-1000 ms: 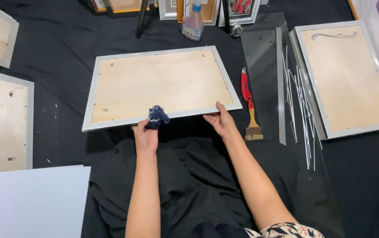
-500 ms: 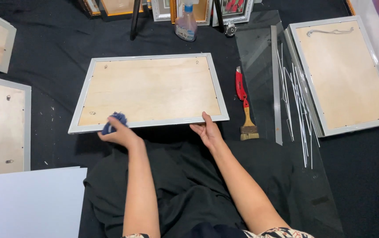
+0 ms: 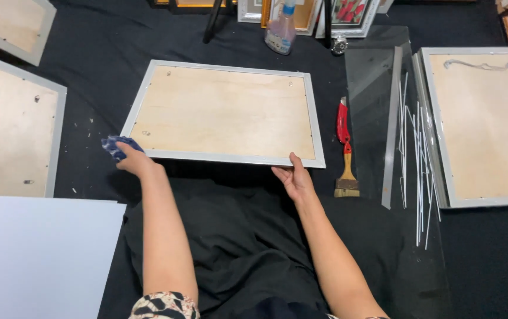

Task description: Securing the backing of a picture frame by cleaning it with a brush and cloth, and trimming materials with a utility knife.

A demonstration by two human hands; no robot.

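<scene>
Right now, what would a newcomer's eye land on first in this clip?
The silver-edged picture frame lying back-up in the middle of the black cloth draws the eye first. The left hand presses a blue rag at its near-left corner, while the right hand grips its near edge. To the right lie a red-handled brush and a glass sheet with thin strips on it.
</scene>
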